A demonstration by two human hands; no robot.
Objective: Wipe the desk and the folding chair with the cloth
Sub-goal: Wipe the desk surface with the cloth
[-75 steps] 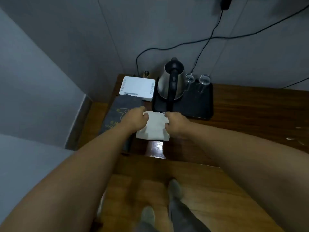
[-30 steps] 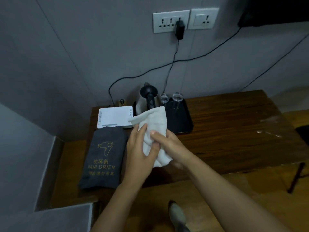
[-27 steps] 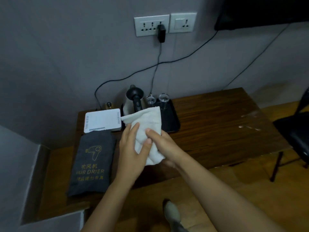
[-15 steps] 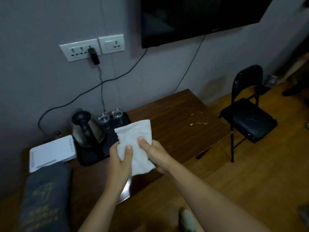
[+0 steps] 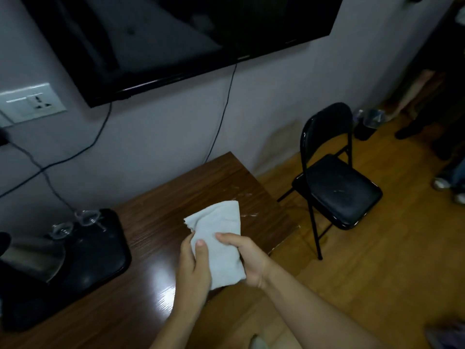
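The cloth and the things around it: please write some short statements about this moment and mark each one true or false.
1. Both hands hold the cloth. True: the left hand and the right hand each grip it.
2. The cloth lies flat on the desk. False: it is lifted above the desk, between the hands.
3. The folding chair stands on the floor beside the desk's right end. True.
4. A bag lies on the chair seat. False: nothing lies on the seat; only pale marks show.
5. Two glasses stand on the black tray. True.
6. The chair is folded against the wall. False: it stands unfolded.
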